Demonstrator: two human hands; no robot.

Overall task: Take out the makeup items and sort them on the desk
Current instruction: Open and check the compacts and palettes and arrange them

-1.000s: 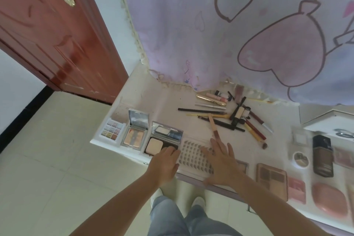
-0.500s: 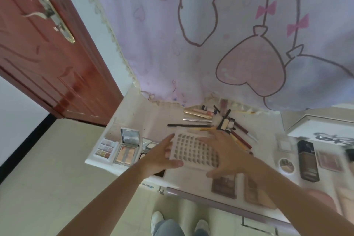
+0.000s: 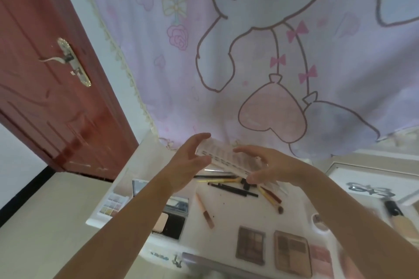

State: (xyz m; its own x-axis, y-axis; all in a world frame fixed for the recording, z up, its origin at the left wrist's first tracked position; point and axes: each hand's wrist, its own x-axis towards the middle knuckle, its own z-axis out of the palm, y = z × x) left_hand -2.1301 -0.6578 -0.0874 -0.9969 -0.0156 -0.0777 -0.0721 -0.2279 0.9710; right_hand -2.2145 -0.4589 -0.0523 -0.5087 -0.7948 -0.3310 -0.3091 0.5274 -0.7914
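Head view, large eyeshadow palette (image 3: pixel 226 159) raised above desk (image 3: pixel 229 212), left hand (image 3: pixel 189 161) and right hand (image 3: pixel 268 165) grip grasping its ends

palette (image 3: pixel 224 161) lifted off desk (image 3: pixel 231 213) | both hands raised, holding it tilted

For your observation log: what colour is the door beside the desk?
Dark reddish-brown, glossy wooden door with a metal handle; head view shows it.

My left hand (image 3: pixel 189 161) and right hand (image 3: pixel 269 165) hold a large white eyeshadow palette (image 3: pixel 226 161) by its ends, lifted above the cluttered worktop (image 3: pixel 229 208), before a pink cartoon curtain (image 3: pixel 249 52)
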